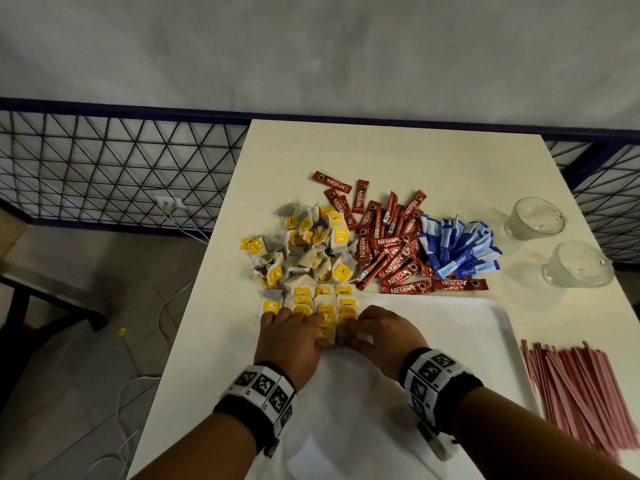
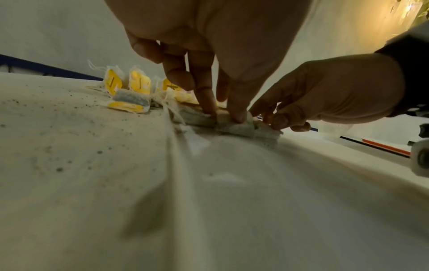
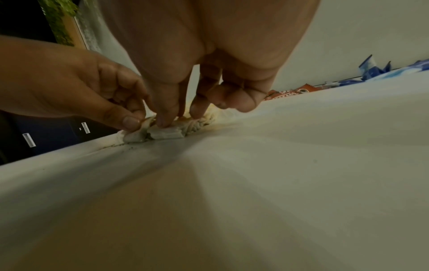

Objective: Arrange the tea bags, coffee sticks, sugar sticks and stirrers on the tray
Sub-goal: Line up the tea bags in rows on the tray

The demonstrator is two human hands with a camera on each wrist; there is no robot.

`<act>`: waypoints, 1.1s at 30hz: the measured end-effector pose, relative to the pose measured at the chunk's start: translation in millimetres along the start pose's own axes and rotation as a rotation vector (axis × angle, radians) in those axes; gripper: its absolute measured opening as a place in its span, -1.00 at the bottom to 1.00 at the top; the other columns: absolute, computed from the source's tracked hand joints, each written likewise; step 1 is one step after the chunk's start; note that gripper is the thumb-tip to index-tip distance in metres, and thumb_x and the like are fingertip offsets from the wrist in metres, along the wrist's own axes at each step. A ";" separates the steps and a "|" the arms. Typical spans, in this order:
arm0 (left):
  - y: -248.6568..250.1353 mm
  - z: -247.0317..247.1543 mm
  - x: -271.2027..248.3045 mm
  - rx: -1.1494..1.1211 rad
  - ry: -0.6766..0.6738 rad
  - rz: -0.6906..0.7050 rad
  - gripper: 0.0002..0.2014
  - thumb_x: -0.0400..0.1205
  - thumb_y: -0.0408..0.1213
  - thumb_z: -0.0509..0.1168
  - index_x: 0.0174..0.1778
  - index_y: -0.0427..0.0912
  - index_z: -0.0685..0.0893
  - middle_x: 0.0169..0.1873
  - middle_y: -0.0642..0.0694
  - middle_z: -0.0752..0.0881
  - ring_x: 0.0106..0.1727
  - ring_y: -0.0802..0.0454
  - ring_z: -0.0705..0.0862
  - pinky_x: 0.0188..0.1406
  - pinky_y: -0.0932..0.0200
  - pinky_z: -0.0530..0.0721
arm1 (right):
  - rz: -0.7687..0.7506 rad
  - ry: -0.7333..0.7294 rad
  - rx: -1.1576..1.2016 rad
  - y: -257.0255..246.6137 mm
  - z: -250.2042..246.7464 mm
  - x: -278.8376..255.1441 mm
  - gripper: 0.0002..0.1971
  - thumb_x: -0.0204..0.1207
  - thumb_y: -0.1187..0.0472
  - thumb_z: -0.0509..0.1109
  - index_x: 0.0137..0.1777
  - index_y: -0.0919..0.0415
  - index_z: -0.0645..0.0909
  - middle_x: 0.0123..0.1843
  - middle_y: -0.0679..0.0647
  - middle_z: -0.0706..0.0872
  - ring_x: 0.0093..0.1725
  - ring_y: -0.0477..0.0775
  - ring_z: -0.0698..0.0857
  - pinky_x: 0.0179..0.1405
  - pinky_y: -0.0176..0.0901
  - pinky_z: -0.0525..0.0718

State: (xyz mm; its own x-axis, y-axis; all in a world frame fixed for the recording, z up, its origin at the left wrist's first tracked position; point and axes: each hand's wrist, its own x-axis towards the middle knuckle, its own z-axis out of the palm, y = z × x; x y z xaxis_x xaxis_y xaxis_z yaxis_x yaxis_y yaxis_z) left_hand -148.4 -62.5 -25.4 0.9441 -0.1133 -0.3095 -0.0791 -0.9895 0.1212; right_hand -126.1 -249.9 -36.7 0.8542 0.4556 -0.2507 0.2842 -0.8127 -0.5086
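Note:
A white tray [image 1: 450,320] lies at the table's near side. Yellow-tagged tea bags in neat rows [image 1: 325,303] fill its far left corner. My left hand [image 1: 294,327] and right hand [image 1: 377,330] meet at the near end of those rows. In the left wrist view, my left hand [image 2: 221,113] pinches the nearest tea bags [image 2: 234,126] with thumb and forefinger. The right wrist view shows my right hand [image 3: 178,119] pinching the neighbouring tea bags [image 3: 164,134] the same way. Loose tea bags [image 1: 304,244], red coffee sticks [image 1: 391,244] and blue sugar sticks [image 1: 457,247] lie heaped beyond the tray. Pink stirrers [image 1: 581,386] lie right of it.
Two empty glasses [image 1: 535,218] [image 1: 576,265] stand at the table's right edge. The cream table [image 1: 381,150] ends just left of the tea bags, with floor and cables below. A dark mesh railing [image 1: 121,168] runs behind.

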 end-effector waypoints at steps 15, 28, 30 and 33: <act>-3.3 -5.6 13.8 -0.019 0.006 0.039 -0.74 0.67 -0.02 0.12 0.23 0.12 0.59 0.20 0.11 0.64 0.32 -0.04 0.44 0.24 0.00 0.23 | 0.021 -0.010 -0.028 -2.2 -0.7 -0.6 -0.73 0.56 0.01 0.34 0.22 -0.08 0.69 0.17 0.01 0.65 0.13 0.10 0.64 0.07 -0.07 0.64; 1.3 -4.1 6.0 0.066 -0.090 0.112 -0.63 0.67 0.04 0.16 0.42 0.24 0.48 0.28 0.08 0.59 0.38 -0.08 0.40 0.33 -0.08 0.24 | 0.068 -0.084 -0.081 -1.7 1.0 3.6 -0.69 0.59 -0.02 0.28 0.31 -0.14 0.62 0.20 -0.03 0.64 0.19 0.09 0.62 0.14 -0.08 0.62; 1.5 -5.6 5.5 0.073 -0.094 0.124 -0.63 0.66 0.03 0.17 0.40 0.23 0.50 0.28 0.08 0.59 0.38 -0.09 0.39 0.33 -0.09 0.24 | 0.071 -0.086 -0.068 -3.7 -1.4 3.9 -0.70 0.57 -0.03 0.29 0.28 -0.13 0.64 0.18 -0.03 0.64 0.17 0.09 0.62 0.13 -0.07 0.62; -2.2 -17.4 6.4 0.032 -0.066 0.153 -0.62 0.65 0.02 0.17 0.41 0.22 0.51 0.29 0.09 0.58 0.40 -0.07 0.38 0.32 -0.04 0.24 | 0.068 -0.048 -0.012 -6.1 -14.9 1.3 -0.70 0.54 -0.03 0.35 0.26 -0.14 0.66 0.09 -0.07 0.66 0.08 0.05 0.65 0.08 -0.12 0.62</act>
State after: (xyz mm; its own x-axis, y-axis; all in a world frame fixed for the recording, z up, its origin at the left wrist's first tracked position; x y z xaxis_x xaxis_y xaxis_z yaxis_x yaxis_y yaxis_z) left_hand -136.6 -59.4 -11.2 0.8975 -0.2672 -0.3509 -0.2311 -0.9625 0.1419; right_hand -120.3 -249.7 -21.7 0.8499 0.4159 -0.3235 0.2316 -0.8464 -0.4796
